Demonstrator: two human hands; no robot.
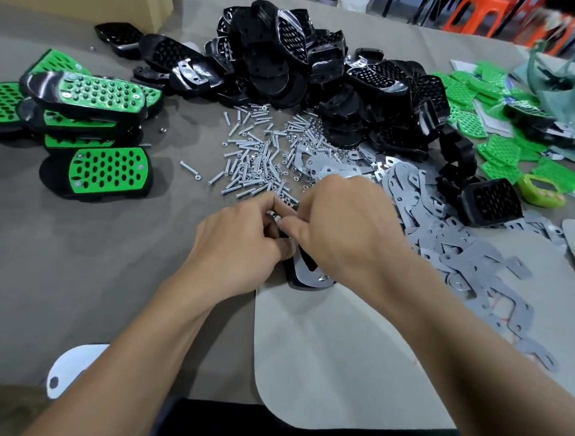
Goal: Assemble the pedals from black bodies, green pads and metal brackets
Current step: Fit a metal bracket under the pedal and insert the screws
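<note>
Gripping pedal (305, 277); left hand (243, 239), right hand (341, 226) fingers (270, 202) curled over its far end

Green pads (506, 153), black bodies (269, 54)

grey tabletop (82, 259) and its far edge
a dull grey cloth covers it, with a paler mat (324, 349) at lower centre; a cardboard box (91, 2) sits upper left, orange stools (476, 12) blurred upper right.

bolts (255, 158) left of brackets (442, 229) (bodies (285, 61) behind)
</note>
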